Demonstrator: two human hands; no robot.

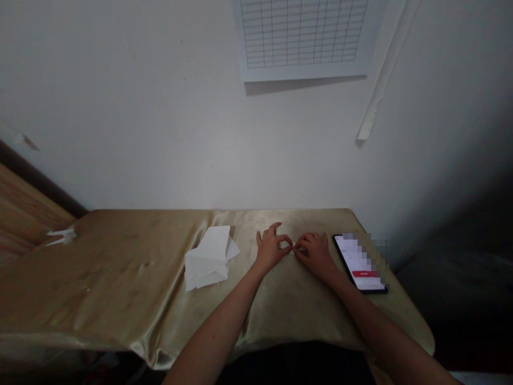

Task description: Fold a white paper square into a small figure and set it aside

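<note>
My left hand (271, 249) is over the cloth-covered table, thumb and index finger pinched together and the other fingers raised apart. Facing it, my right hand (316, 253) is also closed in a pinch, its fingertips meeting those of the left. Between the two pinches shows a tiny whitish bit (293, 248), too small to name. Left of my hands, several white paper sheets (214, 245) lie overlapping, some with uneven edges. A phone (356, 267) with a lit screen rests just right of my right hand.
A shiny gold cloth (100, 278) covers the table, wrinkled left of the papers. White scraps (62, 235) lie at the far left. The table's back edge meets a white wall (160, 133), where a sheet with a printed grid (304, 37) hangs.
</note>
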